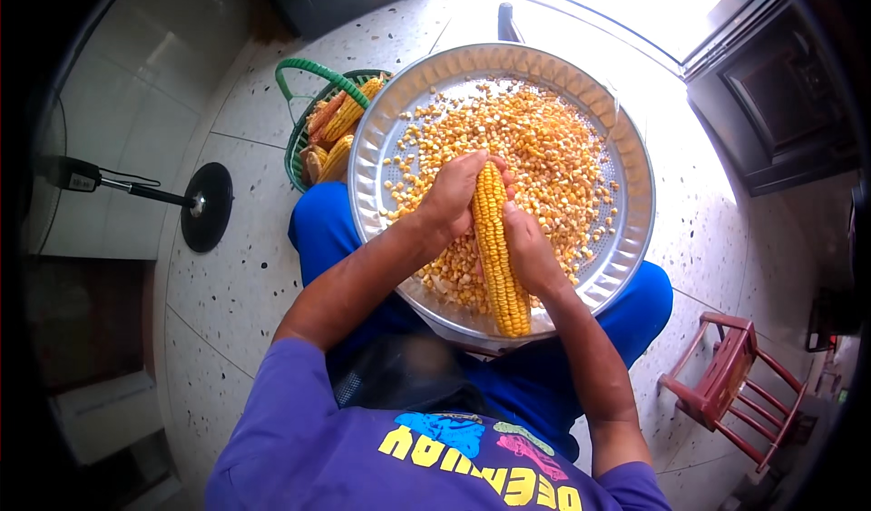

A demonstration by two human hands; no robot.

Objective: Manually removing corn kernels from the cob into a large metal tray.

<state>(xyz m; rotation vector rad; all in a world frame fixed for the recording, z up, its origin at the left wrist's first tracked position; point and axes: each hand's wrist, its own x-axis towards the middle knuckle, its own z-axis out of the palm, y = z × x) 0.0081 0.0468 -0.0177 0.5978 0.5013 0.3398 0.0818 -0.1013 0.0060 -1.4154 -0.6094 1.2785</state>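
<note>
A long ear of dried yellow corn (500,259) is gripped between my two hands, tilted slightly, with its thick end towards my body. My left hand (454,191) wraps its far end. Lower down on the right side, my right hand (534,249) presses against the ear with the thumb along the kernels. The rows of kernels on the visible side look full. Beneath both hands, a large round metal pan (629,239) with a fluted rim and perforated base holds a wide heap of loose corn kernels (524,130). Fingers under the ear are partly hidden.
Left of the pan stands a green basket (294,150) with a hoop handle, holding several corn cobs (347,119). A pedestal fan base (206,207) is further left. A small reddish wooden chair (731,368) stands at right. Dark doors flank the bright doorway ahead.
</note>
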